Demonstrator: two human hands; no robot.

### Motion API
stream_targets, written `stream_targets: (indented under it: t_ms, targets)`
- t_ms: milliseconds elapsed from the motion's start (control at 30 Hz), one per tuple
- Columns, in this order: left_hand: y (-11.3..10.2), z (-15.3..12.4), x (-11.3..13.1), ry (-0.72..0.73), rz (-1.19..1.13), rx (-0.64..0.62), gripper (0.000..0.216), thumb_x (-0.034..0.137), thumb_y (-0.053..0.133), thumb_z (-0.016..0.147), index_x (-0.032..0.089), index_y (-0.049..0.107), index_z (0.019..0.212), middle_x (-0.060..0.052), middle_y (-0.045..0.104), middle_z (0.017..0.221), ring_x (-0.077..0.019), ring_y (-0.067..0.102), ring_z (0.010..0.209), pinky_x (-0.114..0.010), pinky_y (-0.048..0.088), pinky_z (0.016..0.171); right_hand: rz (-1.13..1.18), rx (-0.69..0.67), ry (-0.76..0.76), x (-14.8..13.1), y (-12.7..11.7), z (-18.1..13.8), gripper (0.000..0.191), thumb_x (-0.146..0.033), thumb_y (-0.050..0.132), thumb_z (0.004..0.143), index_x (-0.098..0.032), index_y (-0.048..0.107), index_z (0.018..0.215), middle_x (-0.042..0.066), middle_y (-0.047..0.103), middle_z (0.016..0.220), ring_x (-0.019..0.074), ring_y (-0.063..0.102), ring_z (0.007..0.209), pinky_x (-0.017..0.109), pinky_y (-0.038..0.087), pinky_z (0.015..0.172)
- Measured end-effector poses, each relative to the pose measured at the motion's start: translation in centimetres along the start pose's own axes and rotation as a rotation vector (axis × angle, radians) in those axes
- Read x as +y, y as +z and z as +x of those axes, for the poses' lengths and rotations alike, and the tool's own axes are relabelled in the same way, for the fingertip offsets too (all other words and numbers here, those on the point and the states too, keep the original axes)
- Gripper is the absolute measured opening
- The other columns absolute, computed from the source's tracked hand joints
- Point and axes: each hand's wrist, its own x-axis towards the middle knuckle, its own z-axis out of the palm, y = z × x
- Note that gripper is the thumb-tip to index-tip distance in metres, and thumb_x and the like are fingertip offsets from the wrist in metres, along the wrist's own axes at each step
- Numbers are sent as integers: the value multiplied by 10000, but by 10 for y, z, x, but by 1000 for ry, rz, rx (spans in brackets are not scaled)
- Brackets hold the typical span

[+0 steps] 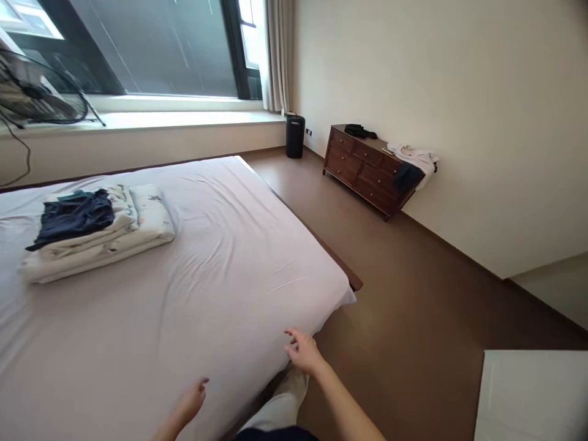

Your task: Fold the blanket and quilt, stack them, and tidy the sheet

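My left hand [190,401] hangs over the near part of a white fitted bed sheet [220,269], with its fingers apart and nothing in them. My right hand [301,352] is open and empty, close to the sheet's near side edge. Whether either hand touches the sheet, I cannot tell. Further left on the bed lies a folded pile of pale printed bedding [98,236], topped by a dark navy garment [71,217]. Both hands are well away from the pile.
A wooden chest of drawers [362,168] with clothes on top stands against the wall. A black cylindrical bin [295,136] sits in the corner. A fan [39,92] rests on the window ledge. A white surface [533,398] intrudes at the lower right, above a brown floor [413,306].
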Motion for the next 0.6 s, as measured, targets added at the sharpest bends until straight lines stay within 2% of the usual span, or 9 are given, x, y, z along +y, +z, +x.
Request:
stream_targets:
  t_ms: [67,167,267,400,467,533,600]
  targets:
    - [-18,25,70,58,-149,-24,404,186,435,720,200,680,1041,-77,732,1082,-196,672,1075,-281,485,966,55,-28,52,23,-51,11,430,-136,575,816,-205,574,1241,75,676,1143,162,689,894,283,568,802]
    - [-42,60,190,88,-248,-17,354,139,452,732,157,676,1005,-98,737,1007,-220,691,994,-297,498,913,51,-77,85,60,-132,33,392,-108,543,814,-180,589,1197,67,703,1041,146,695,815,252,556,740]
    - [-62,90,319,131,-300,-44,326,109,484,725,106,679,987,-116,729,954,-234,683,944,-290,496,854,-13,-83,74,105,-216,49,347,-126,544,814,-178,619,1149,65,710,981,161,688,816,276,536,783]
    - [-69,129,490,250,-337,-95,328,109,494,759,96,683,1027,-95,719,890,-223,655,903,-268,469,817,11,-22,77,190,-322,65,291,-189,519,847,-173,631,1115,66,701,945,162,668,805,273,504,794]
    - [-66,148,568,309,-356,-103,324,121,492,778,106,684,1039,-86,714,892,-221,643,913,-268,460,827,-11,-55,85,239,-370,78,279,-191,527,839,-179,640,1093,54,705,923,159,663,791,258,492,764]
    - [-62,160,633,345,-384,-89,336,135,471,804,118,670,1075,-81,708,942,-210,634,941,-269,455,855,-70,-128,75,282,-418,94,268,-178,555,814,-183,655,1062,50,712,910,166,661,792,261,479,756]
    - [-58,162,675,340,-422,-66,361,143,433,833,134,643,1127,-75,699,983,-190,634,947,-274,460,871,-132,-181,75,314,-465,115,258,-166,566,802,-179,664,1041,58,716,904,177,661,811,268,470,763]
